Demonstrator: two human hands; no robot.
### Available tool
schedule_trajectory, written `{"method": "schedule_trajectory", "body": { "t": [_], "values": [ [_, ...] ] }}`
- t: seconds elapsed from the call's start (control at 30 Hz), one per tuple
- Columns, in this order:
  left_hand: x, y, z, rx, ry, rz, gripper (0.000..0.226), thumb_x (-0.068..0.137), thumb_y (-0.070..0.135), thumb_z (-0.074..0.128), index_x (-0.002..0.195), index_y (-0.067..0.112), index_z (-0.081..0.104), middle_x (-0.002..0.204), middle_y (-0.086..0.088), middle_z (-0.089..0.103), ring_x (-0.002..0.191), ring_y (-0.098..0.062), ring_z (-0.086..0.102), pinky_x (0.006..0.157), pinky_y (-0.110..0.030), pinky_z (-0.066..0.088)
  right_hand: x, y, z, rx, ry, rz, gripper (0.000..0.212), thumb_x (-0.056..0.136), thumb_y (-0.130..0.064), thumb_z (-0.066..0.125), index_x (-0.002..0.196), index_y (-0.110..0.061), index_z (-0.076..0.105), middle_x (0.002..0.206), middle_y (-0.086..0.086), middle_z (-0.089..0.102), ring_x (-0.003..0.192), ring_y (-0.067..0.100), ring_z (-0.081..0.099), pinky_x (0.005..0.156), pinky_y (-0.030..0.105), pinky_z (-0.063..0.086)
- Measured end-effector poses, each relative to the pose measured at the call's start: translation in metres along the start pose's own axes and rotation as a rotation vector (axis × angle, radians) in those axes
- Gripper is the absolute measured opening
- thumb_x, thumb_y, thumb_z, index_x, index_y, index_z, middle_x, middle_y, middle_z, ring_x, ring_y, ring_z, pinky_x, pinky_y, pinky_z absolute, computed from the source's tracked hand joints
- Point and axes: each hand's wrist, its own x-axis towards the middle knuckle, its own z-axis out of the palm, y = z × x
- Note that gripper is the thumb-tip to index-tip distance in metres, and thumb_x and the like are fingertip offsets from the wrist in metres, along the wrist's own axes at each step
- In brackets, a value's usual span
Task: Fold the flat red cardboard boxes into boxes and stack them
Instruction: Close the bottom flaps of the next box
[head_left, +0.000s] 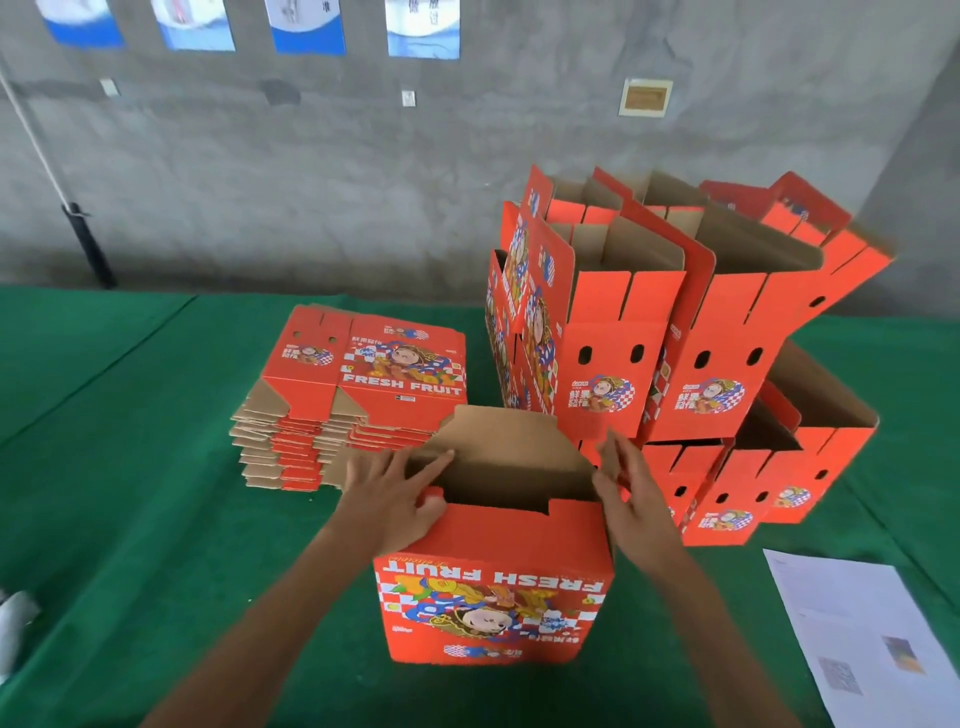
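The box (496, 582) stands on the bench (130, 467), just in front of the flat stack (332, 395). Left hand (395, 483) grips its left top edge; right hand (631, 488) presses straight fingers (613, 452) on the right flap. The brown flap (498, 447) lies between them, long axis left-right.

near red box (496, 597): "FRESH FRUIT", upside down on front panel | top of flat box stack (363, 374), far left: "FRESH FRUIT" | folded boxes (665, 332), right: small logo text unreadable | wall posters (306, 23): blurred
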Motion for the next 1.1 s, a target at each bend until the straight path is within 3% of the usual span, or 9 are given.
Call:
{"method": "schedule_trajectory", "body": {
  "t": [0.13,0.23,0.3,0.5,0.63,0.73,0.83,0.97,1.1],
  "values": [
    [0.008,0.002,0.006,0.012,0.025,-0.034,0.066,0.092,0.068,0.013,0.152,0.061,-0.012,0.161,0.001,0.026,0.152,-0.025,0.018,0.114,-0.076,0.005,0.009,-0.010,0.009,0.056,-0.039,0.005,0.040,0.099,-0.075,0.031,0.131,-0.061,0.050,0.138,-0.033,0.049,0.135,-0.010,0.041,0.111,0.024,0.033],
    [0.013,0.002,0.009,-0.035,0.041,-0.048,0.070,0.086,0.073,0.017,0.150,0.064,-0.010,0.166,0.003,0.020,0.157,-0.028,0.009,0.111,-0.082,-0.001,0.022,-0.007,0.010,0.000,-0.043,-0.016,0.026,0.109,-0.042,0.043,0.127,-0.055,0.056,0.149,-0.017,0.040,0.145,0.006,0.034,0.116,0.031,0.029],
    [0.012,0.002,0.010,-0.045,0.090,-0.080,0.075,0.083,0.075,0.025,0.152,0.063,-0.001,0.171,0.005,0.009,0.158,-0.030,-0.001,0.110,-0.083,-0.001,0.021,-0.003,0.010,-0.016,-0.073,-0.045,0.038,0.103,-0.028,0.061,0.134,-0.049,0.056,0.157,-0.017,0.032,0.148,0.006,0.029,0.119,0.035,0.030],
    [0.004,0.019,0.004,-0.168,0.400,-0.227,0.105,0.076,0.066,0.068,0.162,0.034,0.016,0.172,-0.005,-0.013,0.157,-0.031,-0.020,0.116,-0.072,-0.009,0.015,0.007,0.013,-0.102,-0.104,-0.057,0.067,0.097,-0.022,0.070,0.150,-0.048,0.037,0.154,-0.022,0.039,0.145,0.002,0.033,0.122,0.041,0.032],
    [-0.002,0.022,0.008,-0.522,0.697,-0.064,0.098,0.082,0.004,0.075,0.162,0.017,0.020,0.172,-0.002,-0.011,0.160,-0.024,-0.007,0.123,-0.041,0.021,0.024,0.005,0.014,-0.203,-0.161,-0.059,0.083,0.096,-0.019,0.068,0.156,-0.054,0.023,0.151,-0.019,0.036,0.139,0.003,0.029,0.119,0.035,0.026],
    [-0.003,0.022,0.008,-0.621,0.683,0.106,0.091,0.089,-0.008,0.063,0.163,0.021,0.019,0.173,0.006,-0.003,0.158,-0.009,0.010,0.109,-0.004,0.030,0.029,0.005,0.016,-0.223,-0.155,-0.033,0.087,0.093,-0.022,0.068,0.155,-0.059,0.018,0.148,-0.018,0.037,0.137,0.009,0.030,0.114,0.036,0.029],
    [-0.004,0.019,0.010,-0.649,0.548,0.219,0.083,0.096,0.000,0.063,0.162,0.031,0.023,0.172,0.013,0.008,0.130,-0.004,0.054,0.078,-0.018,0.058,0.032,0.006,0.019,-0.232,-0.139,-0.006,0.088,0.091,-0.024,0.069,0.152,-0.063,0.018,0.156,-0.015,0.036,0.140,0.013,0.029,0.116,0.043,0.032],
    [0.001,0.012,0.013,-0.683,0.383,0.206,0.038,0.100,0.022,0.067,0.136,0.032,0.059,0.127,0.014,0.067,0.104,-0.007,0.069,0.090,-0.035,0.059,0.034,0.010,0.023,-0.204,-0.109,0.011,0.079,0.089,-0.025,0.071,0.145,-0.058,0.026,0.146,-0.011,0.041,0.134,0.014,0.037,0.106,0.041,0.042],
    [0.010,0.010,0.013,-0.872,0.397,0.044,0.050,0.104,0.002,0.053,0.150,0.021,0.048,0.122,0.001,0.065,0.103,-0.009,0.067,0.097,-0.036,0.056,0.036,0.012,0.026,-0.178,-0.091,0.035,0.060,0.089,-0.022,0.072,0.126,-0.047,0.032,0.134,-0.008,0.048,0.121,0.009,0.046,0.087,0.022,0.040]
  ]
}}
